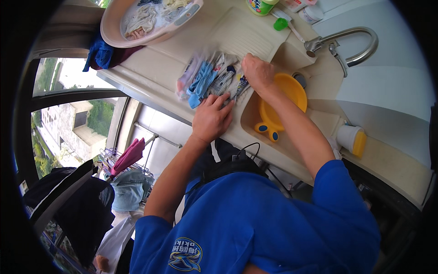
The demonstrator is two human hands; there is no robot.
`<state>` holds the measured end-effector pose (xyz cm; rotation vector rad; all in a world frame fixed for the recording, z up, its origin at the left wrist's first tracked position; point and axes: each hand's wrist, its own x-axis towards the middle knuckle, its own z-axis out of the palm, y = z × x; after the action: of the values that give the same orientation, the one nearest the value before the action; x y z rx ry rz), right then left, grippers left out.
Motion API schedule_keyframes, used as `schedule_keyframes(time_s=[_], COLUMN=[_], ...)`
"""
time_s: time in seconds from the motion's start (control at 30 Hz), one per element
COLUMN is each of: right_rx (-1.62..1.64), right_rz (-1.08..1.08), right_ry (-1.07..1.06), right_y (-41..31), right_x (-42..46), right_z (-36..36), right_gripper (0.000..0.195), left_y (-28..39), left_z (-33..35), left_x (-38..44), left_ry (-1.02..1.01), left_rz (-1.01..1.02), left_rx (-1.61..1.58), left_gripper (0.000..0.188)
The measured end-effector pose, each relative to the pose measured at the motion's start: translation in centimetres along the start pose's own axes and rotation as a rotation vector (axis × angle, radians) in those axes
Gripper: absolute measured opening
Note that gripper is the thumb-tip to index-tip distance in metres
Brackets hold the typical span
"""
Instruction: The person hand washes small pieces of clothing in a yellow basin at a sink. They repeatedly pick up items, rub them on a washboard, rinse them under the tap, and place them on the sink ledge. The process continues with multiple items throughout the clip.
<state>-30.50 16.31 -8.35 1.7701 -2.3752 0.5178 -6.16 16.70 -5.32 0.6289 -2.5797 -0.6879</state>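
Observation:
A bunched heap of wet-looking garments lies on the ribbed washboard part of a beige sink counter. A light blue cloth is on its left side, with white and dark-patterned fabric beside it. My left hand rests on the heap's near edge, fingers bent down on the patterned cloth; whether it grips is unclear. At the right edge of the heap, beside the basin, my right hand is closed on the fabric. Its fingertips are hidden.
A yellow plastic basin sits in the sink, below a metal faucet. Soaking clothes fill a pink tub at the far left. A green-labelled container and a brush stand behind. Hangers with cloths are at lower left.

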Motion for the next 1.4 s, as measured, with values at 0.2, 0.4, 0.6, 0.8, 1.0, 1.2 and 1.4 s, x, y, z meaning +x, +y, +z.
schedule_keyframes(time_s=[0.2,0.4,0.6,0.8,1.0,1.2,1.4], right_rx=[0.074,0.086,0.153,0.001,0.304,0.076,0.406], right_rz=[-0.221,-0.321,-0.198,-0.021,0.166,0.178,0.033], right_ry=[0.08,-0.028,0.048,-0.015,0.132,-0.126,0.019], right_y=[-0.9,-2.5,-2.1,0.6,1.1,-0.5,-1.9], right_x=[-2.4,-3.4,-0.8,-1.2,0.8,-1.3,-2.4], right_z=[0.7,0.5,-0.3,0.8,-1.8,-1.9,-3.2], right_gripper=[0.021,0.019,0.02,0.021,0.032,0.034,0.029], left_y=[0.2,0.2,0.1,-0.2,0.4,-0.3,-0.5], left_z=[-0.1,0.0,0.0,0.5,0.0,0.8,1.1], left_x=[0.3,0.1,0.1,0.2,-0.3,-1.3,-1.6], left_ry=[0.027,0.019,0.026,0.075,0.129,0.28,0.261], left_rz=[0.009,0.012,-0.009,0.032,0.035,0.112,0.083], left_rx=[0.028,0.018,0.023,0.015,0.019,-0.017,-0.047], left_gripper=[0.038,0.038,0.037,0.037,0.036,0.033,0.035])
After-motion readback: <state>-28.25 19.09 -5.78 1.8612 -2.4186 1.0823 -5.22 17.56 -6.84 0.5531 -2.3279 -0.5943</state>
